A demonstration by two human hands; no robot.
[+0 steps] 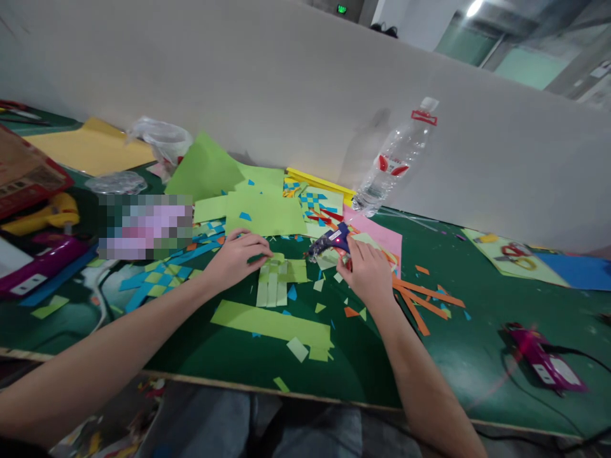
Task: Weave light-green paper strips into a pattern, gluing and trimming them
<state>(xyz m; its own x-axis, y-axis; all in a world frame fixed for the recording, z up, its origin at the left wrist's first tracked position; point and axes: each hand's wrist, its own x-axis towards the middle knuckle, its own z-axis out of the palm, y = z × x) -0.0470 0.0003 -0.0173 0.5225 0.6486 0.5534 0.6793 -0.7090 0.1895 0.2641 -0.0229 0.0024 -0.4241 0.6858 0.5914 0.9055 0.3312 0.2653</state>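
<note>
Over green tabletop [360, 359], right grip [370, 270] clasps glue gun [337, 238] aimed leftward; left grip [238, 256] pinches woven paper [273, 280]

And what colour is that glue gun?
The glue gun is dark bluish-purple; the head view shows it best.

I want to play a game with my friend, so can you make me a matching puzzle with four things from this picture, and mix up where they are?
Things:
1. clear plastic bottle with a red-and-white label
2. dark blue glue gun
3. woven pale green paper piece
4. long orange paper strips

Places:
A. in the right hand
B. fanned out on the green table
C. by the pale wall
D. at the left hand

Right pairs: 1-C, 2-A, 3-D, 4-B
</note>
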